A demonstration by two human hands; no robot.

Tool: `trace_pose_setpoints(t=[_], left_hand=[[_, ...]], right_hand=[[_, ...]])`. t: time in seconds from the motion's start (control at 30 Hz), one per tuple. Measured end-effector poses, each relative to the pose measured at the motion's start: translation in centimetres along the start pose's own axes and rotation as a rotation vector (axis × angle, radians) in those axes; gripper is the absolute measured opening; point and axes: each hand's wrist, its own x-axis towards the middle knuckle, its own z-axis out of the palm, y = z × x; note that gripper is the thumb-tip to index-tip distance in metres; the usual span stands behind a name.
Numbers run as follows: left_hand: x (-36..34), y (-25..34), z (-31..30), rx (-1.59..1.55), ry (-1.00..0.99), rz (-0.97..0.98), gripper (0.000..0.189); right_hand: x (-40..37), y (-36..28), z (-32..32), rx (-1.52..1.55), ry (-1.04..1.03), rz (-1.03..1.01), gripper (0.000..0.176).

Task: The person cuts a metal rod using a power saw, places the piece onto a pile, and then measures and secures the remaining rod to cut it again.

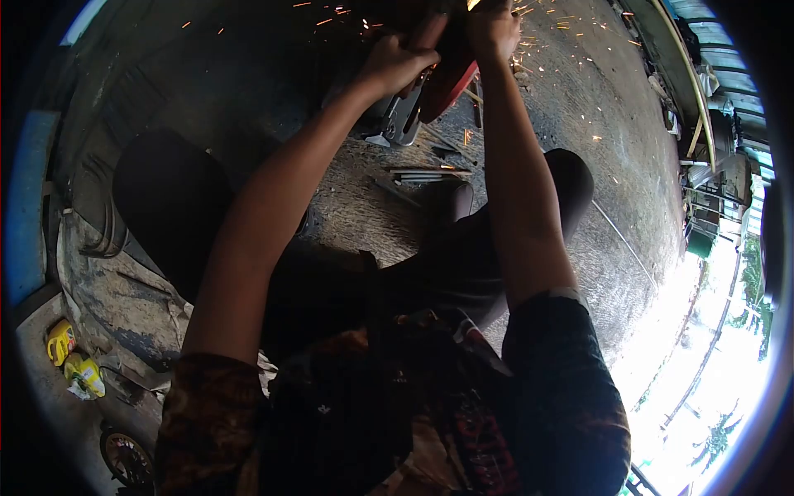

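At the top edge is a power cutting tool with a red guard (452, 89) and a grey metal part (403, 120) below it. It looks like a cut-off saw, partly dark and cropped. Closed around a part of it, beside a reddish-brown cylinder (428, 31), is my left hand (397, 66). My right hand (494, 31) is closed above the red guard, and what lies in its fingers is hidden. A bright glow shows at its fingers, and orange sparks (566, 25) fly out on both sides.
Several thin metal bars (430, 175) lie on the rough floor (364, 211) between my legs. A yellow container (60, 342) and a yellow packet (83, 376) sit at the lower left, near a wheel (126, 455). Clutter (719, 198) lines the right side.
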Motion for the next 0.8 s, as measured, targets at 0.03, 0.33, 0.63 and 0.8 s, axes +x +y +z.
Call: trace_pose_setpoints(t=[0.03,0.33,0.63,0.8], left_hand=[[0.2,-0.2,0.0,0.014,0.002,0.014,0.039],[0.4,-0.7,0.3,-0.007,0.008,0.063,0.025],[0.5,-0.9,0.0,0.046,0.009,0.035,0.046],[0.9,-1.5,0.2,0.078,0.026,0.037,0.049]], right_hand=[[0.0,-0.2,-0.3,-0.001,0.002,0.000,0.057],[1.1,1.9,2.2,0.089,-0.006,0.137,0.065],[-0.1,-0.4,-0.8,0.052,-0.060,0.092,0.053],[-0.3,-0.3,-0.6,0.031,-0.015,0.030,0.054]])
